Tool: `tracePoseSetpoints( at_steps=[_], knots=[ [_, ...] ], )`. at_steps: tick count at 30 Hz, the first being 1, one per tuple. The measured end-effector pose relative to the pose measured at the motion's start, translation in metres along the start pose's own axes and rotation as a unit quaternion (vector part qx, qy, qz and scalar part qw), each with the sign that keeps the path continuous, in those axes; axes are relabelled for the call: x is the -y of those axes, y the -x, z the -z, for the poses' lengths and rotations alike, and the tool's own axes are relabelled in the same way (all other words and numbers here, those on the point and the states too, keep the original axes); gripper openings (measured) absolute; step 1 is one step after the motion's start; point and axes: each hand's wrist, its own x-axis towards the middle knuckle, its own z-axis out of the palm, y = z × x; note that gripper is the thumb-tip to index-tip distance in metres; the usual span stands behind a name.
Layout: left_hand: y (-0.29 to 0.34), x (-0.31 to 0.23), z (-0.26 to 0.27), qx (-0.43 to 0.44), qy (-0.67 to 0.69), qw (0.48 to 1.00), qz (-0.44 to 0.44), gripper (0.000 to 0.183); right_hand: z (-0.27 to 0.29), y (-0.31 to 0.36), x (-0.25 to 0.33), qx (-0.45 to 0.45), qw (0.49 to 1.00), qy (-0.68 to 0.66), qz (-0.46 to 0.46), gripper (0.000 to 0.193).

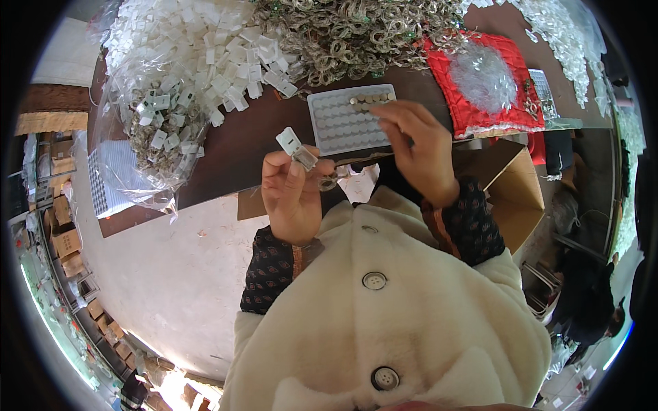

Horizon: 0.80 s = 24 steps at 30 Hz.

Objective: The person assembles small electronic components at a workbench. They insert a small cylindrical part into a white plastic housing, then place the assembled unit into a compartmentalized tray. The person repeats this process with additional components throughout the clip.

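My left hand (pixel 291 198) pinches a small white plastic battery case (pixel 301 156), its lid tilted up and away from a clear or pale lower part. A thin coil of wire (pixel 329 181) hangs beside my fingers from the case. My right hand (pixel 421 145) reaches over the right side of a white plastic tray (pixel 346 142) with rows of round pockets. Its fingertips are by several coin-like button cells (pixel 367 99) along the tray's far right part. Thumb and forefinger look apart, and I see nothing between them.
White plastic cases (pixel 226 55) are heaped at the far left, next to tangled wire light strings (pixel 356 34). A clear bag (pixel 164 127) holds cases with wires. On the right lie a red bag (pixel 445 82) with clear filaments and another tray (pixel 541 92). A cardboard box (pixel 514 195) stands below.
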Motion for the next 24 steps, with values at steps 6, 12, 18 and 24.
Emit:
tracePoseSetpoints(
  at_steps=[6, 12, 18, 24],
  knots=[
    [-0.003, 0.006, 0.003, 0.031, 0.021, 0.999, 0.028, 0.016, -0.007, -0.013, -0.035, -0.017, 0.991, 0.125, 0.034, 0.018],
    [-0.004, 0.006, -0.002, 0.01, 0.006, 0.999, 0.048, 0.016, -0.009, -0.016, -0.028, 0.002, 0.983, 0.184, 0.016, 0.015],
    [-0.006, 0.012, -0.009, 0.021, -0.004, 0.999, 0.037, 0.02, -0.005, -0.006, 0.015, 0.025, 0.995, -0.001, 0.097, 0.022],
    [-0.002, 0.011, -0.014, 0.018, -0.027, 0.999, 0.028, 0.021, -0.015, 0.002, 0.039, 0.051, 0.99, -0.075, 0.108, 0.027]
  ],
)
